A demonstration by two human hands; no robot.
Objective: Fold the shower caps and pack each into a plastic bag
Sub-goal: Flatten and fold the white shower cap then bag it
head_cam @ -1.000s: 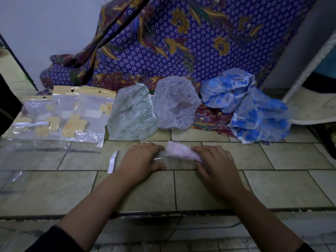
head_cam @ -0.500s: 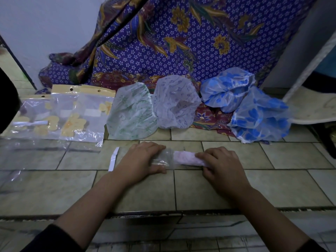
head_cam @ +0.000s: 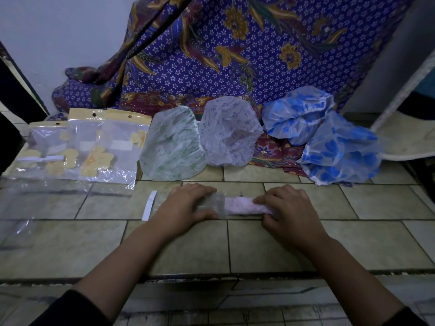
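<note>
Pink and folded into a narrow strip, the shower cap (head_cam: 244, 205) lies flat on the tiled counter (head_cam: 353, 243), its long axis running left to right, parallel to the counter's front edge. All positions below are given from this cap. At its left end sits the clear plastic bag (head_cam: 213, 204), whose mouth faces right and appears to cover only the cap's leading end; most of the cap is outside the bag. The left hand (head_cam: 183, 208) is on the bag, to the left of the cap, with its fingers (head_cam: 197, 191) curled over the film and the thumb closing from the near side, so the bag is gripped and pinned down. The right hand (head_cam: 289, 210) is at the cap's right end, with its fingers bent round that end and clamped on it. The right hand alone holds the cap; the left holds only the bag. Judged from this layout, the step in hand is insertion: the cap must travel leftward along its own axis while the bag is braced against the push. If the cap's axis drifts off the bag mouth, the film will likely bunch. Left of the cap, beyond the left hand, lies a white strip (head_cam: 149, 205); farther left and behind it are flat bags with yellow header cards (head_cam: 77, 147). Behind the cap stand a green-printed cap (head_cam: 170, 147), a lilac cap (head_cam: 229, 135), a blue cap (head_cam: 296, 114) and a second blue cap (head_cam: 339, 149), all unfolded, against a patterned purple cloth (head_cam: 235, 55).
</note>
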